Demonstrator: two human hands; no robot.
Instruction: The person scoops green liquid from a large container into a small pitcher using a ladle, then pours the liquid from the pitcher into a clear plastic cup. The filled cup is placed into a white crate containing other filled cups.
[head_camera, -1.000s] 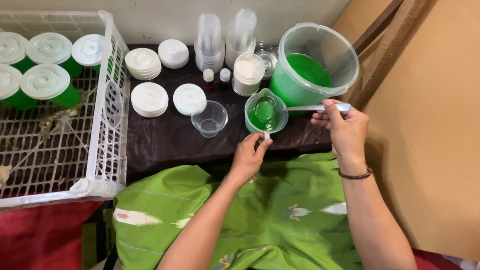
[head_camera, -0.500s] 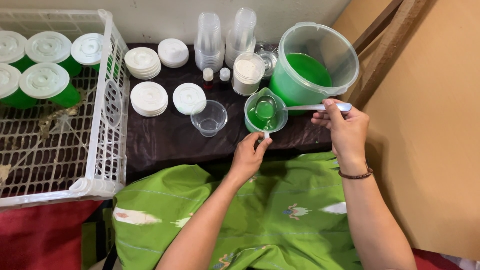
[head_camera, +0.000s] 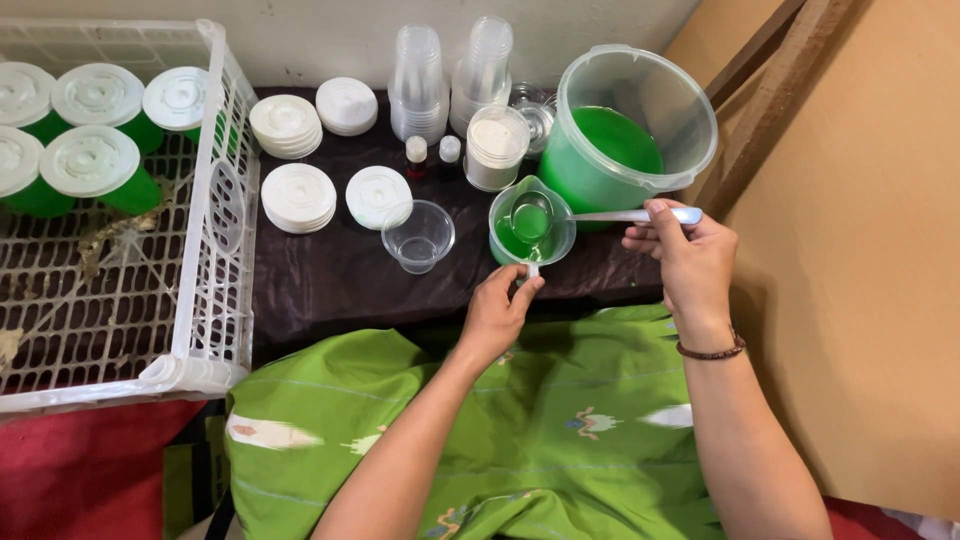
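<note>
The left hand (head_camera: 498, 312) pinched the handle of a small green-filled jug (head_camera: 531, 226) on the dark bench (head_camera: 330, 270), while right-hand (head_camera: 688, 252) fingers gripped a ladle (head_camera: 620, 214) over it, beside the bucket (head_camera: 630, 125).

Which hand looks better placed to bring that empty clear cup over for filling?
Probably the left. The left hand pinches only the small jug's handle, close beside the empty clear cup. The right hand is busy holding the ladle over the jug, farther from the cup.
</note>
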